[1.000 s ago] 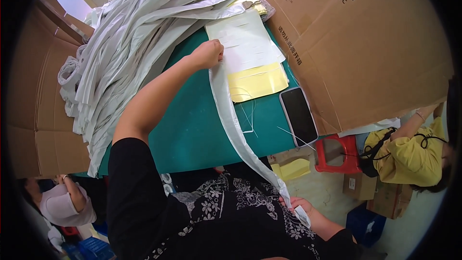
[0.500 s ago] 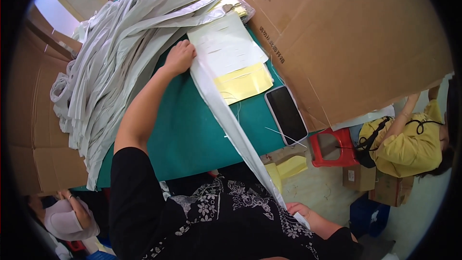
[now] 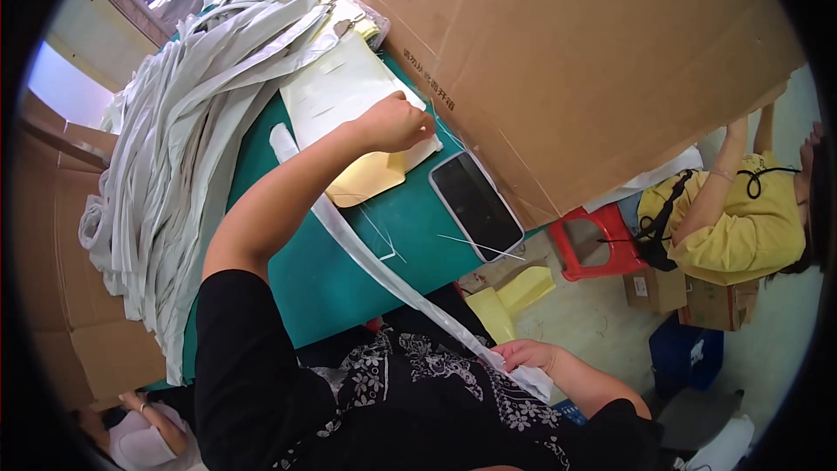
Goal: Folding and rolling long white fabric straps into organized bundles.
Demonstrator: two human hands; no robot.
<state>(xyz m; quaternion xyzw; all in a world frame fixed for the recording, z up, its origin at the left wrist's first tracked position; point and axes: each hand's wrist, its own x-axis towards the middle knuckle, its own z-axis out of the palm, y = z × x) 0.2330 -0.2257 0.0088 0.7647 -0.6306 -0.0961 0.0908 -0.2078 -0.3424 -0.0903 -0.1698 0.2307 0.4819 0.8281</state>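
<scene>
A long light-grey fabric strip (image 3: 381, 276) runs from the green table top, under my left forearm, down over the table edge to my torso. My right hand (image 3: 527, 356) pinches its lower end, with a white end piece hanging below the fingers. Over the right part of a stack of white slitted sheets (image 3: 336, 87) is my left hand (image 3: 397, 125), fingers curled closed; whatever they grip is hidden. Yellow paper (image 3: 370, 179) lies at the near end of the stack, partly behind my left wrist. The strip's upper end lies loose beside the sheets.
A heap of grey strips (image 3: 196, 131) covers the table's left side. A phone (image 3: 477, 205) and thin white strands (image 3: 475, 246) lie near the right edge of the green table (image 3: 314, 305). Large cardboard (image 3: 567, 61) stands behind. A red stool (image 3: 617, 231) and a person in yellow (image 3: 737, 227) are right.
My left hand has let go of the strip's upper end and moved right, across the sheets. The strip now sags in a curve. My right hand still holds the lower end, slightly higher.
</scene>
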